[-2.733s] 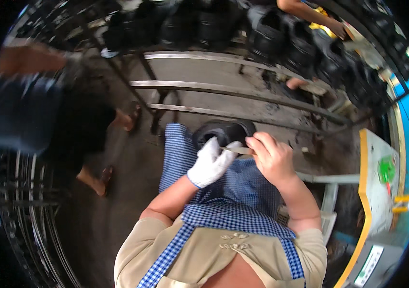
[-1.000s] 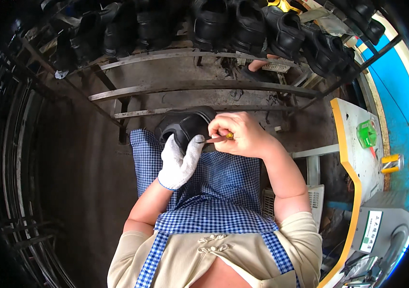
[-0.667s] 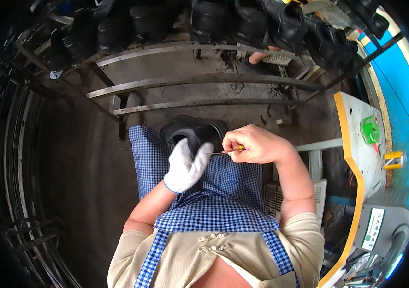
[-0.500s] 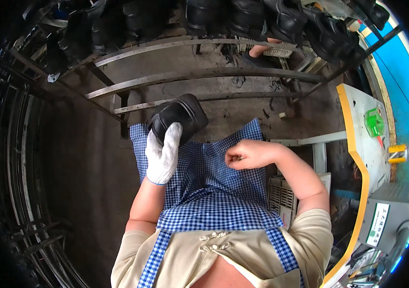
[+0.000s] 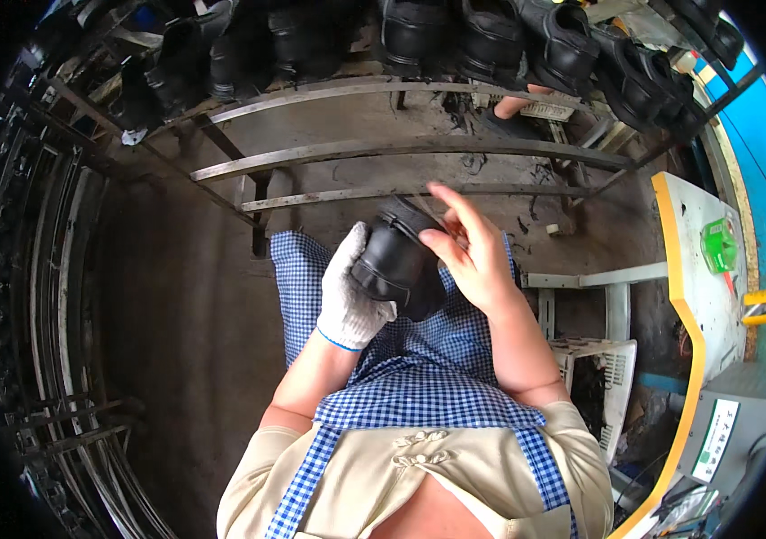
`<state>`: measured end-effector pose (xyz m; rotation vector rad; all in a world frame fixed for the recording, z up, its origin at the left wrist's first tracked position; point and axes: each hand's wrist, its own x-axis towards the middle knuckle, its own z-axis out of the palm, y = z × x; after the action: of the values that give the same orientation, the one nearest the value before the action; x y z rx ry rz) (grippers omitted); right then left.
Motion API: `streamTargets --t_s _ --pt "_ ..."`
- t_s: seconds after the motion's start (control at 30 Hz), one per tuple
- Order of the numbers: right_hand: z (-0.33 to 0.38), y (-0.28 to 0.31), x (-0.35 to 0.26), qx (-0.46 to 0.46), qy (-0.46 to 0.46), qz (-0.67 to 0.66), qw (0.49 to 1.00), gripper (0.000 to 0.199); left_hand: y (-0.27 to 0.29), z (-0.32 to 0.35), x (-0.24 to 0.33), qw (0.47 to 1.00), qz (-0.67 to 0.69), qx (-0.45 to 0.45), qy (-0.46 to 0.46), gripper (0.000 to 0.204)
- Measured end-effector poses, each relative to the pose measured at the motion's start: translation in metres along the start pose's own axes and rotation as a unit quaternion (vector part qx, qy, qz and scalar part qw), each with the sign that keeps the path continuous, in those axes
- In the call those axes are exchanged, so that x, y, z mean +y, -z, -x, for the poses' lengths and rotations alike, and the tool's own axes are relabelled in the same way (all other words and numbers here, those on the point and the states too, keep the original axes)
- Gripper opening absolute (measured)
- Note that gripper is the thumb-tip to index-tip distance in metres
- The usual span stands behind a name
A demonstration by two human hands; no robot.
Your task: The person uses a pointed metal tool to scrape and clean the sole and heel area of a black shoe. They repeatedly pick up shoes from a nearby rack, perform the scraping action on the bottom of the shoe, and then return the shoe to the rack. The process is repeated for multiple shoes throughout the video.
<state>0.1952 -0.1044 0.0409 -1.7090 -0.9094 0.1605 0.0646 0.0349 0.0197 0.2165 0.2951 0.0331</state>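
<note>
The black shoe [image 5: 390, 262] is above the far part of the checked apron [image 5: 437, 397]. The gloved left hand's [image 5: 345, 301] grip is closed around it. Above the apron's right side, the right hand [image 5: 474, 256] has thumb and forefinger parted; whether its curled fingers hold anything, I cannot tell. The shoe looks fully shaped, but being in hand, work on it seems unfinished; how much remains is unclear.

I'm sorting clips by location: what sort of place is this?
Probably a shoe workshop or factory: a row of black shoes stands along a metal rack, and the white-gloved left hand holds another black shoe.
</note>
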Motion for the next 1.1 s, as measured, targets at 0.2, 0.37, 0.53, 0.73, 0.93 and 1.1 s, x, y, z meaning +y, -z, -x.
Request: streamTargets --t_s 0.2,0.37,0.53,0.73,0.93,1.1 --pt "0.032 0.003 -0.015 0.007 0.109 0.159 0.981 0.045 -0.016 -0.004 -0.011 0.945 -0.177 0.083 -0.263 0.033" --pt "0.038 0.006 -0.024 -0.021 0.083 0.192 0.978 0.046 -0.013 -0.006 -0.022 0.885 -0.286 0.174 -0.325 0.03" --pt "0.034 0.0 -0.03 -0.017 0.099 0.18 0.978 0.049 -0.012 -0.011 -0.028 0.884 -0.266 0.163 -0.349 0.026" --pt "0.038 -0.008 -0.032 -0.017 0.101 0.182 0.978 0.052 -0.009 -0.011 -0.03 0.881 -0.254 0.203 -0.344 0.027" --pt "0.034 -0.014 -0.034 -0.015 0.109 0.182 0.977 0.056 -0.013 -0.014 -0.033 0.874 -0.252 0.17 -0.378 0.027" --pt "0.035 -0.018 -0.037 -0.013 0.112 0.184 0.976 0.057 -0.009 -0.016 -0.036 0.872 -0.226 0.117 -0.419 0.028"
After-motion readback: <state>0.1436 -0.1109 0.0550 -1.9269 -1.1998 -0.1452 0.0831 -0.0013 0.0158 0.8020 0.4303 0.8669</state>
